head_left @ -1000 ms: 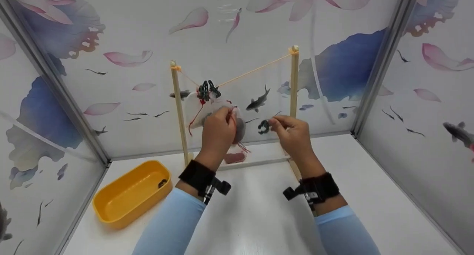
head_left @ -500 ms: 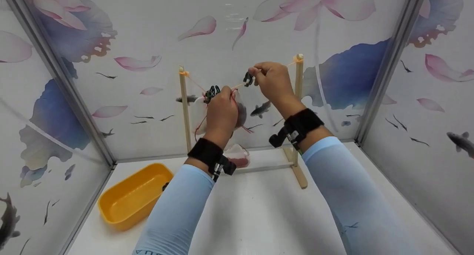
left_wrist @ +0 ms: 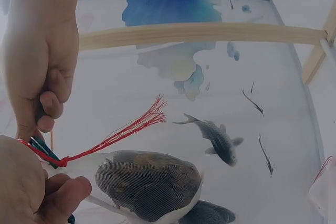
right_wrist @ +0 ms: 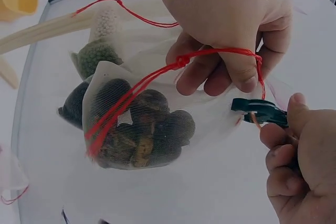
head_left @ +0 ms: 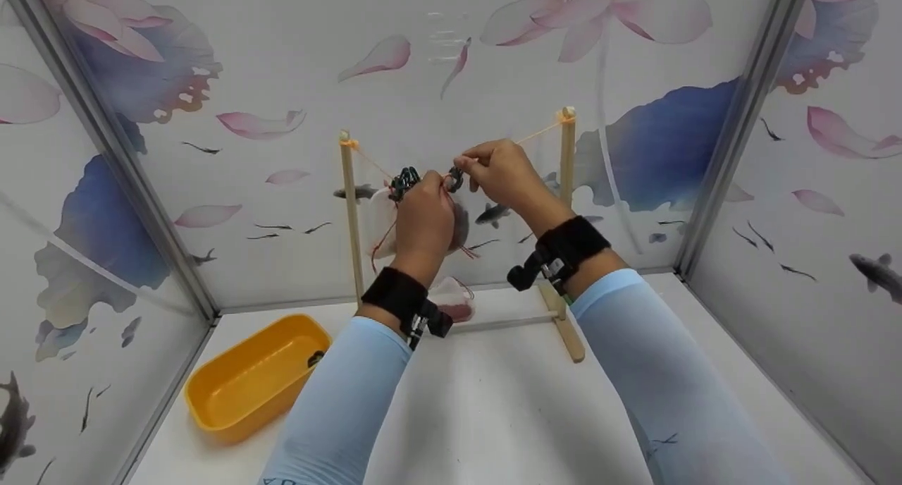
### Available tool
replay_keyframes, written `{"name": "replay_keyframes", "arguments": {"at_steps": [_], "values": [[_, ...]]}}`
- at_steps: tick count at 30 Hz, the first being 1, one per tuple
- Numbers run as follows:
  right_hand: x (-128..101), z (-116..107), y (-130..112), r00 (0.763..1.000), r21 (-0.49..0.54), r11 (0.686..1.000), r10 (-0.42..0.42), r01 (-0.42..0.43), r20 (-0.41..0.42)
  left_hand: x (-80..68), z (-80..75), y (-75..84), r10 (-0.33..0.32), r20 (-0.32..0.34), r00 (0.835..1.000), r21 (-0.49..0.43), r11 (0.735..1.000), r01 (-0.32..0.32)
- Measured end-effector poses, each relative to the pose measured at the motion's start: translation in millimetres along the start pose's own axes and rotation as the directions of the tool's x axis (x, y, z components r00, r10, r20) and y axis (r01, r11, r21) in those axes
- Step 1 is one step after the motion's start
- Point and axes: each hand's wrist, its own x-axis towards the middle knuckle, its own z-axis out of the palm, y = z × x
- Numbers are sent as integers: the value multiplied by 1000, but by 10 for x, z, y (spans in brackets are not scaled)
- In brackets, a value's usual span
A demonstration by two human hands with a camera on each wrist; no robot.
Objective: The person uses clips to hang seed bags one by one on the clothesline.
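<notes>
Walls carry lotus and fish prints; no readable writing shows anywhere. Your left hand curls round the mesh bag, lifting its red drawstring to the orange line. Your right hand pinches the dark clip beside it.

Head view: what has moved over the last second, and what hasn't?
The right hand, pinching a dark clip, rose from beside the rack's right post to the orange string, then slid left along it to meet the left hand. The left hand lifted the mesh pouch slightly toward the string and kept its grip. Yellow tub and wooden rack unchanged.
</notes>
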Motion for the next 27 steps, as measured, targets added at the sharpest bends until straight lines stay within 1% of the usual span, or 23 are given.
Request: {"name": "replay_keyframes", "arguments": {"at_steps": [4,6,8,10,13,15,18,20,22,24,25,26,27], "values": [[-46,34,73,997,6,1000,3,-4,81,-55,28,-21,12,7,1000,21,1000,-12],[-96,60,105,996,25,1000,-12,10,89,-103,33,-25,36,1,999,26,999,-36],[-160,86,138,996,37,999,-34,31,78,-173,31,-34,66,-10,998,23,998,-66],[-237,111,184,997,55,997,-62,59,43,-265,22,-60,104,-35,994,15,994,-104],[-389,137,273,993,83,990,-107,110,-39,-439,4,-152,142,-83,986,-1,990,-142],[-511,155,349,984,107,983,-137,149,-111,-559,-4,-257,158,-120,980,-4,987,-160],[-720,208,485,966,139,973,-153,184,-207,-734,-24,-482,143,-157,977,-10,989,-147],[-874,275,589,956,158,969,-148,192,-252,-846,-56,-671,110,-173,979,-12,993,-113],[-1039,380,701,950,163,967,-148,198,-275,-963,-115,-887,54,-178,983,-21,998,-59],[-1211,514,801,947,154,966,-159,207,-278,-1079,-207,-1120,-34,-174,984,-26,999,30],[-1298,589,840,949,143,967,-169,212,-266,-1131,-263,-1242,-87,-172,981,-33,996,83],[-1380,668,875,952,123,967,-187,221,-243,-1181,-328,-1365,-147,-166,975,-36,989,143],[-1459,749,900,955,94,968,-212,235,-206,-1225,-392,-1496,-209,-155,966,-32,978,206]]}}
